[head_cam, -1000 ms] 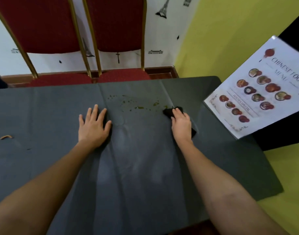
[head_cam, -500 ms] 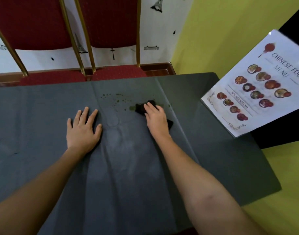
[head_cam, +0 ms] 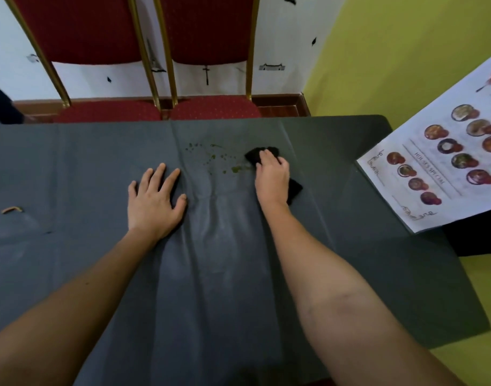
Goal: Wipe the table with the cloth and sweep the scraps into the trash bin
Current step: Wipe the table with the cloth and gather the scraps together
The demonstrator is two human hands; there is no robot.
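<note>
We recorded a table [head_cam: 350, 246] under dark grey covering, green scraps [head_cam: 219, 160] mid-surface. Our right hand [head_cam: 272, 176] pressed a black cloth [head_cam: 294, 188] flat beside them; our left hand [head_cam: 154, 201] lay spread, palm down. Behind: two red chairs [head_cam: 213, 32]. Right: food menu [head_cam: 445, 160].

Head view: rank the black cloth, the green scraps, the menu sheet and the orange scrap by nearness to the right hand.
1. black cloth, under the right hand.
2. green scraps, just to its left.
3. menu sheet, off to the right.
4. orange scrap, far left on the table.
</note>
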